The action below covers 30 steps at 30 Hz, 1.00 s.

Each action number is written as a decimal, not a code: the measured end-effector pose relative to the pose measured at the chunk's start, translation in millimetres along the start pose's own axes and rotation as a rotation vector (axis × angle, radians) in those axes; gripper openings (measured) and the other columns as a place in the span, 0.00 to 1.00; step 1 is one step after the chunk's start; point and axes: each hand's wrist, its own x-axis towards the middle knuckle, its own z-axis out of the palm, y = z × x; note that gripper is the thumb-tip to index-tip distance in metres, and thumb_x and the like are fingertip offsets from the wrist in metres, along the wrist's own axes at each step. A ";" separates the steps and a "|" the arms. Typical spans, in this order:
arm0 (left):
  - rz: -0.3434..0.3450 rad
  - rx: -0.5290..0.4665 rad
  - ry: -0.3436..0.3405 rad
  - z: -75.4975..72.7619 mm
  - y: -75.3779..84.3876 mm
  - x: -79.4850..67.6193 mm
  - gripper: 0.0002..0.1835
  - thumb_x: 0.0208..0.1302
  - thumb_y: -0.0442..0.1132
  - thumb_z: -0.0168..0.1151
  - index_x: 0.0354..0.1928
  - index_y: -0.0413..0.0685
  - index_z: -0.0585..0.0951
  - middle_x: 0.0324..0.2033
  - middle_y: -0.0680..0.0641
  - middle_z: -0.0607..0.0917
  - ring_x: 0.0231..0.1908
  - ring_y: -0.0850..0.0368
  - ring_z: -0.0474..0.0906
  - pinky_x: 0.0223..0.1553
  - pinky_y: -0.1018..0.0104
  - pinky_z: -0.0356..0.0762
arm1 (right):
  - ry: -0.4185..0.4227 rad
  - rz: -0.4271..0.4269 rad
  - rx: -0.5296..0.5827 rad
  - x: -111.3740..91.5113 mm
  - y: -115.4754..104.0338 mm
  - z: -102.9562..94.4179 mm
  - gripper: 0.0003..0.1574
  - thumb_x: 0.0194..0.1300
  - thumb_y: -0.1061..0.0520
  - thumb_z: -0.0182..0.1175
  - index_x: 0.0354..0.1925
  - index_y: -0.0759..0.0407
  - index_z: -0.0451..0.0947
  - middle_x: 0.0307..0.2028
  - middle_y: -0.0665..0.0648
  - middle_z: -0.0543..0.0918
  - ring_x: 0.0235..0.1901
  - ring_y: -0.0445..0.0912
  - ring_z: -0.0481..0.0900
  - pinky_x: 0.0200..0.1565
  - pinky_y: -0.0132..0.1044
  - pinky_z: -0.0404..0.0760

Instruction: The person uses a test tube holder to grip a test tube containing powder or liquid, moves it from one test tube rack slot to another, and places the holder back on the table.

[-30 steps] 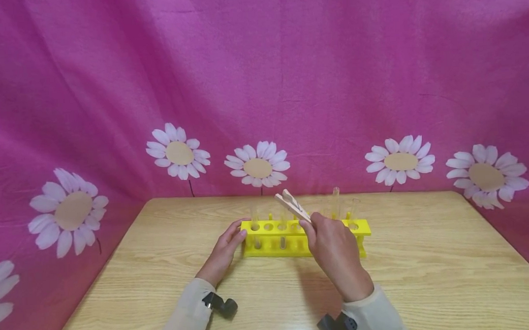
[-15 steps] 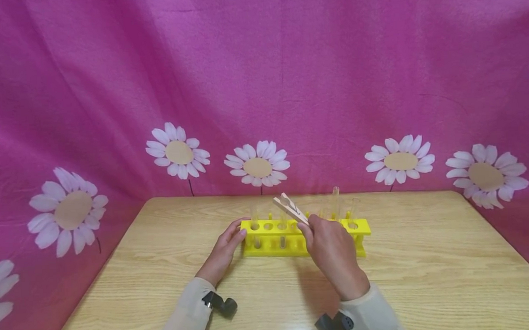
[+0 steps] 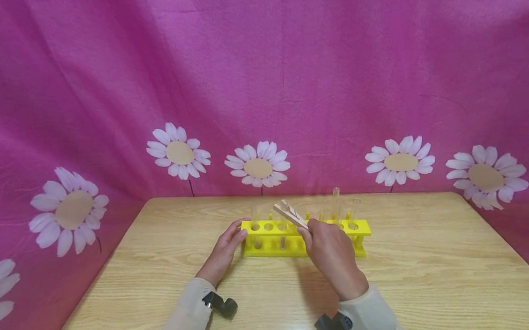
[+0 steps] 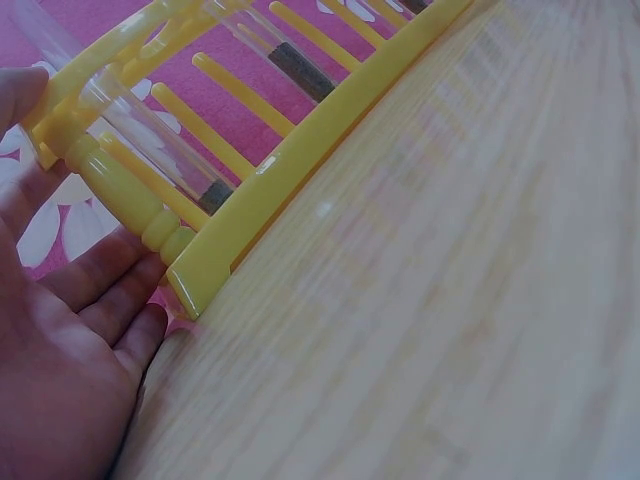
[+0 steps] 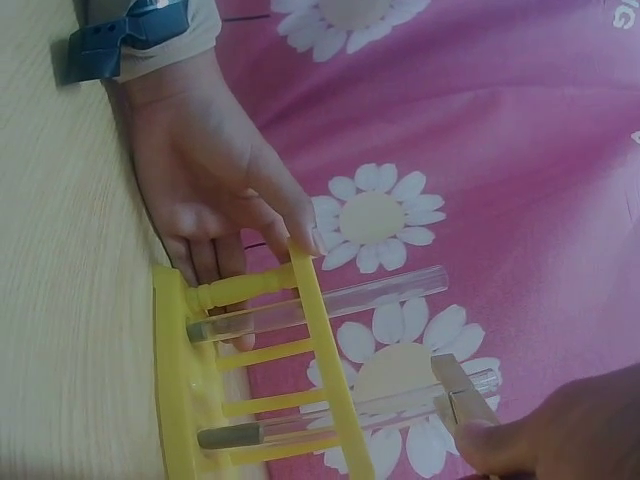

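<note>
My left hand grips the left end of a yellow test tube rack, thumb on the top plate and fingers around the end post. My right hand holds a wooden test tube holder above the rack. Its tip overlaps the upper end of a glass test tube in the right wrist view; this tube has dark material at its bottom. Another test tube with a little dark material stands in the leftmost hole. The right hand hides part of the rack.
More glass tubes stand at the rack's right side. Yellow pegs rise along the base. The rack stands on a wood-grain table, with a pink flowered cloth hanging behind it.
My right hand has shifted slightly left and lowered the test tube holder toward the rack. The left hand and the rack have stayed in place.
</note>
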 end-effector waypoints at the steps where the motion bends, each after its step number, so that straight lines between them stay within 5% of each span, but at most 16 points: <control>1: -0.001 0.001 -0.001 0.1 0.1 -0.2 0.26 0.70 0.57 0.53 0.66 0.57 0.70 0.62 0.49 0.73 0.65 0.51 0.63 0.69 0.44 0.47 | -0.008 0.004 -0.003 0.0 0.1 0.1 0.15 0.64 0.52 0.64 0.25 0.58 0.74 0.13 0.52 0.66 0.13 0.45 0.62 0.16 0.34 0.61; 15: 0.001 0.008 0.006 0.4 0.7 -0.4 0.25 0.69 0.58 0.53 0.65 0.60 0.71 0.60 0.48 0.75 0.64 0.50 0.65 0.69 0.42 0.47 | -0.090 0.018 -0.037 1.4 1.5 4.6 0.16 0.65 0.50 0.63 0.24 0.56 0.75 0.15 0.52 0.68 0.15 0.46 0.65 0.16 0.35 0.63; 26: 0.007 -0.015 -0.009 1.9 13.3 -6.0 0.25 0.73 0.50 0.50 0.68 0.50 0.68 0.60 0.44 0.74 0.64 0.47 0.65 0.69 0.40 0.45 | -0.108 0.030 -0.044 2.7 3.1 7.0 0.16 0.65 0.50 0.63 0.25 0.56 0.74 0.16 0.53 0.69 0.16 0.47 0.66 0.16 0.36 0.63; 30: 0.015 -0.021 -0.011 1.2 11.1 -4.6 0.23 0.72 0.52 0.52 0.65 0.55 0.71 0.60 0.46 0.75 0.63 0.49 0.65 0.69 0.43 0.48 | -0.126 0.043 -0.035 3.7 3.8 6.5 0.16 0.65 0.49 0.62 0.25 0.56 0.74 0.16 0.53 0.69 0.16 0.47 0.66 0.16 0.36 0.64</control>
